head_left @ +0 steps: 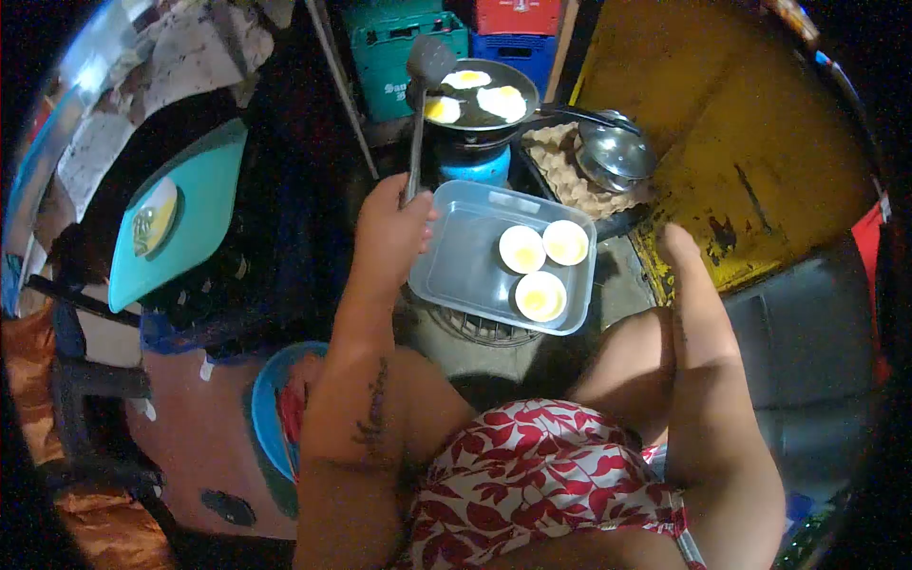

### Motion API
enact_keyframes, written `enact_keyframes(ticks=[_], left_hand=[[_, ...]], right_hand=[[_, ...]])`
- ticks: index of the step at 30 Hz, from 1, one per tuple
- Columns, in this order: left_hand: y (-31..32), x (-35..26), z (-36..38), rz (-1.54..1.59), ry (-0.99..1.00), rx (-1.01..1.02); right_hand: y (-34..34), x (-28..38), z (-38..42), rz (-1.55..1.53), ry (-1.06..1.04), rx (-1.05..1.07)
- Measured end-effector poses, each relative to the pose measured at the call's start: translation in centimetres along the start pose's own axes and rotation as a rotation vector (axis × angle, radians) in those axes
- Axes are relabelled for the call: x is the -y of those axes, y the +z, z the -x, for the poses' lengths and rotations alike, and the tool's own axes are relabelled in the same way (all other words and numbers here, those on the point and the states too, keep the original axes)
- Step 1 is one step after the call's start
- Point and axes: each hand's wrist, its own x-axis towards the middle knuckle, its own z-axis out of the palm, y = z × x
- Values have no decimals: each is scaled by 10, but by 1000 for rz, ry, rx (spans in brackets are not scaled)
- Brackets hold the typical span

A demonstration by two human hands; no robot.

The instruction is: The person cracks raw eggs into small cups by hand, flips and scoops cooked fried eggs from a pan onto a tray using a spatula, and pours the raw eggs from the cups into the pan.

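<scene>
My left hand (391,228) is closed around the handle of a dark spatula (418,133), held upright with its blade overlapping the pan's left rim in this view. Several fried eggs (501,103) with white edges lie in the black frying pan (494,123). Just right of my left hand is a clear plastic container (461,275) holding three small white cups (541,297) with yellow in them. My right hand (676,247) is beyond my knee, near the yellow panel, its fingers hidden.
The pan sits over a blue stove (475,171). A lidded pot (613,157) rests on an egg carton (556,157) at right. Crates (408,57) stand behind. Left are a teal tray (204,223) with a small packet and a blue basin (271,399). A yellow panel (722,123) borders the right.
</scene>
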Motion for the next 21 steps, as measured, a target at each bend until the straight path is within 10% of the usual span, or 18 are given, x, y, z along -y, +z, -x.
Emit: enact_keyframes(ticks=[3, 5, 21], left_hand=[[2, 7, -3, -17, -10, -22], [6, 12, -7, -19, -9, -48], [23, -43, 15, 198, 626, 288]], right_hand=[[16, -21, -4, 143, -271, 480], [-3, -8, 25, -283, -173, 284], [-11, 12, 31, -489, -469, 534]])
